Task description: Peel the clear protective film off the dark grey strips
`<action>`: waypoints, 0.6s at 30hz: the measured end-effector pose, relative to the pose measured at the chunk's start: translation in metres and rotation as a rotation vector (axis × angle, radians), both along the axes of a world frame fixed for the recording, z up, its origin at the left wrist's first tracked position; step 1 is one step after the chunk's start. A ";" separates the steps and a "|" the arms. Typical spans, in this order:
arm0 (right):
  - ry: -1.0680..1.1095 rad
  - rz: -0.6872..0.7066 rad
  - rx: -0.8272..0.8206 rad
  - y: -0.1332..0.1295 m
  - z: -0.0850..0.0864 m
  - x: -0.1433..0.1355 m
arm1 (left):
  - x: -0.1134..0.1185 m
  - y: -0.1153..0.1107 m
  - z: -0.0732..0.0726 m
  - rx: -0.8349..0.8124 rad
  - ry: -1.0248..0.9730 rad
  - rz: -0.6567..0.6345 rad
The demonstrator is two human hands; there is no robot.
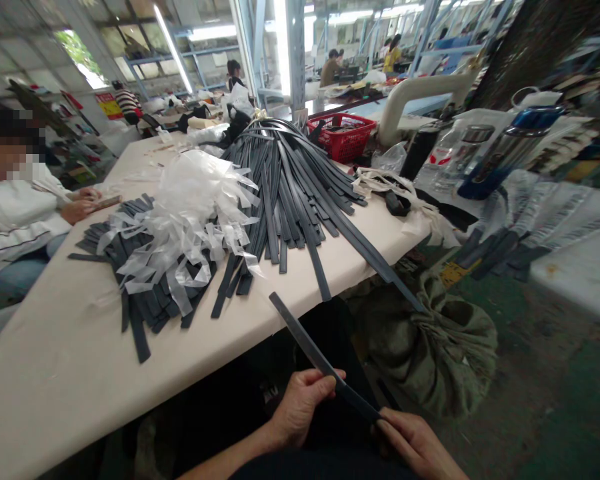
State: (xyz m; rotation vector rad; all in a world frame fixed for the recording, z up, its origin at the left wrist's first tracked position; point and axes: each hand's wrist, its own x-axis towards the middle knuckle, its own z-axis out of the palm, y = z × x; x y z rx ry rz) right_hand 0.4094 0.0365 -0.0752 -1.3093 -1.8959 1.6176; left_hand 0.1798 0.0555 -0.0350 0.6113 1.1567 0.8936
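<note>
A flat dark grey strap (303, 335) is stretched between my two hands, in front of the table's near edge. My left hand (305, 403) pinches it around the middle between thumb and fingers. Lower right, my right hand (413, 440) grips the strap's near end, which its fingers partly cover. The strap's far end points up and left over the table edge. Beyond it, a large bundle of similar dark straps (285, 193) fans out on the table. To its left, clear plastic strips (195, 200) lie heaped over more short dark straps (143, 310).
The cream table (55, 373) runs along the left. A red basket (343, 137), a blue steel flask (513, 143) and plastic-wrapped straps (520, 227) stand behind and right. A green sack (435, 347) sits on the floor. A co-worker (20, 207) sits at the left edge.
</note>
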 end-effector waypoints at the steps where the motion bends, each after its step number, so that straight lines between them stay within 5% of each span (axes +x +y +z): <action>1: -0.011 -0.004 0.019 0.001 0.000 -0.003 | 0.003 -0.001 -0.001 0.000 0.000 -0.032; 7: 0.011 -0.028 0.256 0.020 0.020 -0.035 | 0.012 0.001 0.002 0.100 -0.022 -0.138; 14: -0.088 0.022 0.191 -0.012 -0.019 0.024 | 0.010 -0.003 -0.002 0.158 0.070 -0.204; 18: -0.066 0.001 0.258 0.000 -0.008 0.006 | 0.017 -0.004 -0.001 0.216 0.068 -0.286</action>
